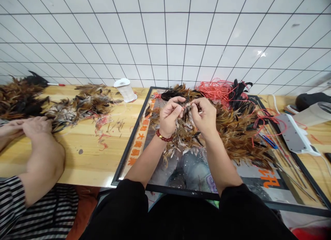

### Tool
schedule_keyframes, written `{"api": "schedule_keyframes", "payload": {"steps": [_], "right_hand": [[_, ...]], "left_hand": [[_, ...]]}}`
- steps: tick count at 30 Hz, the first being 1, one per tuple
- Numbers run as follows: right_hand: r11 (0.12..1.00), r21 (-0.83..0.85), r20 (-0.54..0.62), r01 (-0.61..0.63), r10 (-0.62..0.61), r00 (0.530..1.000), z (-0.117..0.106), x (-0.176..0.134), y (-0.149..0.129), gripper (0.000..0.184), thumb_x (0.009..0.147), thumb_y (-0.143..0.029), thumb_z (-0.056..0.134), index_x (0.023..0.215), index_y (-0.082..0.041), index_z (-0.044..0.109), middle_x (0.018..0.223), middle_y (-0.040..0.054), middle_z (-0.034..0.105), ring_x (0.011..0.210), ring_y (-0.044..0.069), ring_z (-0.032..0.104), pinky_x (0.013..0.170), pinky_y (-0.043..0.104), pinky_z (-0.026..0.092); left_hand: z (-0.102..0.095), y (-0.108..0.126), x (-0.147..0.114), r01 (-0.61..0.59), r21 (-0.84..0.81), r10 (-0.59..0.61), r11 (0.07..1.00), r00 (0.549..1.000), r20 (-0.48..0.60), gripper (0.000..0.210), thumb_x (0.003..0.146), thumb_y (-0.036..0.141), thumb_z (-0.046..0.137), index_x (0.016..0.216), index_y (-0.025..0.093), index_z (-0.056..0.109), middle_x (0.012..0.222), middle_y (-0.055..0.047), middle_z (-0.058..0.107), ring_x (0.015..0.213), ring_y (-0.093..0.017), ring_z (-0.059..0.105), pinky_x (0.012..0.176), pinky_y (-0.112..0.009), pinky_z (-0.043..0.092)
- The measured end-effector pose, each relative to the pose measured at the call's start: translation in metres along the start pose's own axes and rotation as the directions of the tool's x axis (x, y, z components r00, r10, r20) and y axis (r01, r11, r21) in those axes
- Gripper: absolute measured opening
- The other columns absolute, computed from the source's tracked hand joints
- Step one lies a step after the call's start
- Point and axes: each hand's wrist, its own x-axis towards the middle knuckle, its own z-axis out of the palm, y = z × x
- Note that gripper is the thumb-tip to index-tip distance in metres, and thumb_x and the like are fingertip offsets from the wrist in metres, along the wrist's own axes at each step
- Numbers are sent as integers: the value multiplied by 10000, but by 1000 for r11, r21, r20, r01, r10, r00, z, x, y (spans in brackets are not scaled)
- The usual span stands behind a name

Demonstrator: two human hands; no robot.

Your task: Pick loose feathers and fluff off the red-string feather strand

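My left hand (169,117), with a red bead bracelet (163,136) at the wrist, pinches the base of a small feather (186,106). My right hand (205,117) is closed at the fingertips on the same feather's other side, so the two hands nearly meet. Its exact shape is partly hidden by the fingers. Below and around both hands spreads a heap of brown feathers (232,133) with pale fluffy ends. Behind it sits a tangle of red plastic string (216,90), beside some black feathers (239,92).
A framed glass panel (170,187) lies under the heap. To the left stands a white spool (125,90). A co-worker's hands (37,126) work at brown feathers (20,98). At right lie a blue cutter (269,141), thin rods (293,167) and a white power strip (292,133). A tiled wall (176,30) rises behind.
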Motion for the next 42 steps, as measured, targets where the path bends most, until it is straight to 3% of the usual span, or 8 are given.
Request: {"api": "schedule_keyframes", "payload": {"steps": [4, 8, 12, 19, 25, 32, 38, 42], "right_hand": [[1000, 19, 6, 22, -22, 1000, 1, 0, -3, 137, 910, -185, 526, 817, -216, 622, 798, 40, 666, 771, 179, 612, 717, 327, 475], [999, 33, -9, 35, -35, 999, -1, 1, -6, 146, 935, -215, 527, 841, -224, 639, 821, 45, 685, 802, 184, 629, 745, 336, 494], [997, 66, 10, 38, -39, 999, -3, 0, -6, 149, 944, -237, 540, 852, -225, 657, 843, 47, 699, 810, 180, 638, 747, 336, 500], [979, 176, 17, -104, 103, 995, -5, 0, -1, 44, 869, -240, 642, 871, -205, 670, 788, 11, 642, 627, 121, 527, 595, 276, 454], [973, 196, 173, -123, 89, 981, -1, -1, -8, 76, 823, -194, 633, 866, -191, 697, 740, -7, 609, 591, 96, 492, 565, 253, 424], [969, 215, 152, -118, 86, 985, 1, -2, -8, 42, 836, -201, 624, 794, -197, 628, 735, -11, 610, 592, 97, 493, 565, 251, 416], [984, 159, 128, -86, 65, 990, 1, -1, -7, 77, 894, -254, 592, 844, -200, 616, 776, 9, 635, 657, 126, 550, 641, 280, 458], [956, 186, 186, -225, 190, 964, 5, -4, 1, 131, 922, -322, 589, 877, -199, 588, 753, 1, 616, 626, 124, 531, 599, 275, 426]], "left_hand": [[0, 12, 4, 330, -414, -296, 848, 944, 146, 412, 745, 527, 768, 695, 184, 544, 852, -32, 671, 449, -29, 373, 410, -214, 272], [-5, 16, 10, 495, -490, -437, 718, 868, 236, 402, 650, 453, 828, 656, 180, 532, 791, -18, 625, 446, -15, 317, 379, -192, 217], [-10, 13, 13, 580, -482, -509, 657, 813, 284, 391, 676, 423, 803, 639, 181, 498, 747, -10, 567, 460, -20, 298, 369, -186, 223], [-10, 12, 15, 461, -536, -461, 707, 876, 144, 454, 608, 410, 837, 642, 188, 442, 726, 3, 528, 511, -34, 371, 414, -187, 296], [-6, 10, 9, 361, -424, -333, 830, 932, 141, 440, 704, 486, 788, 668, 190, 465, 721, 3, 560, 491, -43, 400, 413, -205, 312], [1, 4, 5, 195, -305, -199, 932, 980, 18, 423, 664, 462, 850, 709, 186, 533, 803, -8, 619, 620, -71, 523, 544, -219, 425], [5, -8, 4, 114, -187, -134, 976, 986, -98, 400, 671, 419, 865, 869, 199, 596, 943, -21, 655, 774, -97, 624, 714, -248, 526], [4, -13, 3, 103, -111, -120, 988, 979, -162, 370, 675, 350, 869, 898, 191, 621, 828, 1, 664, 754, -97, 646, 732, -243, 538]]}}
